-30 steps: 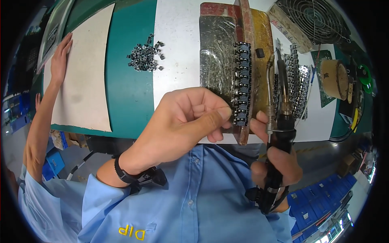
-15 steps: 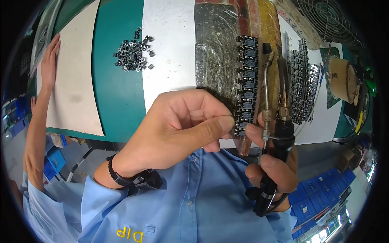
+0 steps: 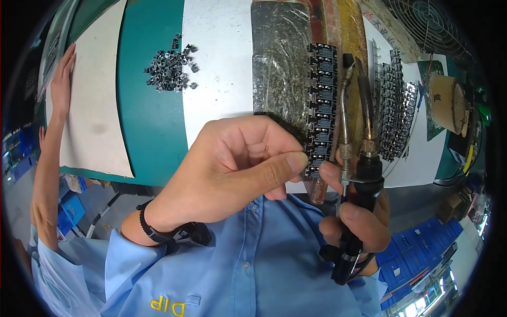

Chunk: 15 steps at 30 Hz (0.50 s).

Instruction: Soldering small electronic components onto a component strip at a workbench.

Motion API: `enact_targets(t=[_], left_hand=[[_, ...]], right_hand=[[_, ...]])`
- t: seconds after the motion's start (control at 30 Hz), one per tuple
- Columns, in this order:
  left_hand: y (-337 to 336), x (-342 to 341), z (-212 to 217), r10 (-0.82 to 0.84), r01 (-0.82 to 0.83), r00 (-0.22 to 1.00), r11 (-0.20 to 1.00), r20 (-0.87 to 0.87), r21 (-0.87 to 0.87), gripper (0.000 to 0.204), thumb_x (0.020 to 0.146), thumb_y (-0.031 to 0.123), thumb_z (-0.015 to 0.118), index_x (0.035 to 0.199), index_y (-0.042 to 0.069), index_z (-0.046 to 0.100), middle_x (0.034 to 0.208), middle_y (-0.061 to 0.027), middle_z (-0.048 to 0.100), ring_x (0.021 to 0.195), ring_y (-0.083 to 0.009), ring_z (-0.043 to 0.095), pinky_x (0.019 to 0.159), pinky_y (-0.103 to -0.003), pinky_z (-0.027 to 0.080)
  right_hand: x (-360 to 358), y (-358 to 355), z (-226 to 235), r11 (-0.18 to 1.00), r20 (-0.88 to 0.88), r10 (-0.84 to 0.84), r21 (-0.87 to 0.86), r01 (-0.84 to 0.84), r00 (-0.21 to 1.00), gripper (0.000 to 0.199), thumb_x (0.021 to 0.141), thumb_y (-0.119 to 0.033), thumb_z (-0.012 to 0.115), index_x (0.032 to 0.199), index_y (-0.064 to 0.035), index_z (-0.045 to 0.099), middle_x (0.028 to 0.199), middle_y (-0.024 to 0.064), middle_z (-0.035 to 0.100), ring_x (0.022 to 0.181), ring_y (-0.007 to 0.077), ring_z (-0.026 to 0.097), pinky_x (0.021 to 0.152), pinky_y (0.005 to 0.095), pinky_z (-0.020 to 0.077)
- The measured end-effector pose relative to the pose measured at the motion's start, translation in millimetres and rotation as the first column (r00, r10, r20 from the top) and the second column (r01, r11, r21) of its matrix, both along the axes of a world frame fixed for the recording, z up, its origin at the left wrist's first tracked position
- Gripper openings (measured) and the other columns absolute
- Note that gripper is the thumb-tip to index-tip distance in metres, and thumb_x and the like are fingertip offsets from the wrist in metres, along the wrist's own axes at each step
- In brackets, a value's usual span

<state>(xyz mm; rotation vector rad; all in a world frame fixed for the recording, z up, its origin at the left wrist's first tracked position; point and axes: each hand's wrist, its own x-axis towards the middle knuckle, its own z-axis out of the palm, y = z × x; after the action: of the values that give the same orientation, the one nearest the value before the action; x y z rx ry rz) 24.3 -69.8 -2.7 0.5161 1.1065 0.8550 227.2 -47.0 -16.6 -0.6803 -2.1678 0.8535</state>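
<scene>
My left hand (image 3: 232,169) is raised close to the camera, thumb and fingers pinched together; whatever sits between them is too small to make out. My right hand (image 3: 355,219) grips the black handle of a soldering iron (image 3: 362,158), whose metal barrel and feed tube point away toward the bench. Just beyond my fingertips a column of small black components (image 3: 322,100) lies on a long jig, next to a dark foil-covered plate (image 3: 280,58).
A pile of small dark parts (image 3: 170,70) lies on the green mat (image 3: 148,121). A white sheet (image 3: 92,105) at left is touched by another person's hand (image 3: 62,79). More components on racks (image 3: 393,105), a solder spool (image 3: 449,103), a fan (image 3: 430,24) at right. Blue bins (image 3: 417,253) below.
My left hand has shifted slightly right, its pinched fingertips closer to the iron hand. The bench view has slid, with the component column now more upright in the picture.
</scene>
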Motion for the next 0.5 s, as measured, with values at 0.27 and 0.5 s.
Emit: enact_targets(t=[0.27, 0.5], left_hand=[[3, -3, -2, -0.035, 0.037, 0.998, 0.999, 0.061, -0.029, 0.009, 0.085, 0.006, 0.058, 0.088, -0.002, 0.056, 0.075, -0.0085, 0.063, 0.057, -0.0083, 0.058, 0.052, -0.019, 0.048], [4, -5, -2, -0.055, 0.057, 0.996, 0.998, 0.068, -0.032, 0.01, 0.085, 0.007, 0.059, 0.089, -0.002, 0.057, 0.075, -0.0068, 0.063, 0.058, -0.0077, 0.058, 0.053, -0.018, 0.047]], right_hand=[[4, -2, 6, 0.995, 0.057, 0.028, -0.096, -0.022, 0.998, 0.042, 0.076, -0.025, 0.068, 0.106, -0.0118, 0.041, 0.097, 0.0178, 0.059, 0.093, 0.038, 0.06, 0.073, 0.0484, 0.053], [7, 2, 12, 0.999, -0.008, -0.02, 0.032, 0.021, 1.0, 0.041, 0.077, -0.019, 0.068, 0.107, -0.0094, 0.041, 0.1, 0.0187, 0.058, 0.081, 0.035, 0.063, 0.065, 0.0448, 0.0546]])
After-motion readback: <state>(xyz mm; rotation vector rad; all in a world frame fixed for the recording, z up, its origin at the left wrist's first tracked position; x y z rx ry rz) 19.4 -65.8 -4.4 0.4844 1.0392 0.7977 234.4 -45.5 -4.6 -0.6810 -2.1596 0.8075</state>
